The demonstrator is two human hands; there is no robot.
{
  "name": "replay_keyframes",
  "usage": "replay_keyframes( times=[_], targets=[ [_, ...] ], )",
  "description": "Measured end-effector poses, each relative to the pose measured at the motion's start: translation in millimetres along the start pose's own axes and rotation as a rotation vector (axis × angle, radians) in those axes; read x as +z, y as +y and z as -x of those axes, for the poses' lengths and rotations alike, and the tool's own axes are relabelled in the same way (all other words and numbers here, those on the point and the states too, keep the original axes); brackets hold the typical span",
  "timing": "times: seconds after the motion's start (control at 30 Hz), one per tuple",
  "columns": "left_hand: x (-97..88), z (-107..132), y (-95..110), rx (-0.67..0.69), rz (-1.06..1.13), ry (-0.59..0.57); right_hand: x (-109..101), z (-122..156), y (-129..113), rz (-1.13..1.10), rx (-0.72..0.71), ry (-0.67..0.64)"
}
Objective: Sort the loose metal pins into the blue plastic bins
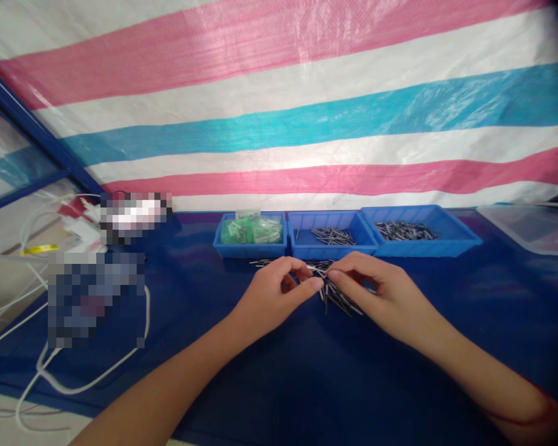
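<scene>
Nearest to us are our two bare forearms, coming in from 7 and 5 o'clock over the dark blue table cover (260, 384) and meeting just above the middle of the view. Our left hand (272, 297) is curled, with thumb and forefinger pinched together at its 3 o'clock side. Our right hand (381, 291) faces it, fingertips closed in the same way, so that the tips of both hands nearly touch. Between and under them lies a loose heap of metal pins (339, 300) on the cover. Both pinches are closed on pins from this heap, though we cannot tell how many each one holds. A few more pins fan out toward 5 o'clock beneath the right fingers.

At 12 o'clock from the hands, three blue plastic bins stand side by side, touching, along the far edge of the table. The left bin (248, 251) holds a clear bag of green parts (253, 230). The middle bin (330, 249) has a small scatter of pins, and the right bin (423, 249) a thicker layer of them. At 3 o'clock, near the right bin, sits a clear plastic tray (530, 232). White cables (74, 387) loop over the table's edge at 8 o'clock. Behind everything hangs a tarpaulin (279, 93) striped in pink, white and light blue
</scene>
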State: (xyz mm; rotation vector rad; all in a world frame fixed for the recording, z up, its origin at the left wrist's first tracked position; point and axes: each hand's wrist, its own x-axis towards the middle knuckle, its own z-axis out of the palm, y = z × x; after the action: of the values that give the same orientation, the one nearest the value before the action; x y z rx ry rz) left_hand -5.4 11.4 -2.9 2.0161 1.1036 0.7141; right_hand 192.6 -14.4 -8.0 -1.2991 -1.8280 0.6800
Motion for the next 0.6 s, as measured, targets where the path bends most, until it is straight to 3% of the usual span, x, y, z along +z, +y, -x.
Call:
replay_keyframes(
  times=[0.13,0.23,0.33,0.4,0.6],
  targets=[
    [-16.3,0,0,0.173,-0.479,-0.034,-29,-5,14,0.204,0.083,0.308],
    [-26.3,1,0,0.164,-0.714,-0.068,-58,-9,31,0.453,0.167,0.504],
    [-34.1,5,2,0.097,-0.823,-0.111,-76,-13,47,0.711,0.146,0.528],
    [-38.6,7,4,0.028,-0.863,-0.153,-78,-14,51,0.786,0.104,0.515],
    [-44.7,9,3,-0.114,-0.862,-0.277,-49,-13,34,0.699,-0.054,0.394]
  ],
)
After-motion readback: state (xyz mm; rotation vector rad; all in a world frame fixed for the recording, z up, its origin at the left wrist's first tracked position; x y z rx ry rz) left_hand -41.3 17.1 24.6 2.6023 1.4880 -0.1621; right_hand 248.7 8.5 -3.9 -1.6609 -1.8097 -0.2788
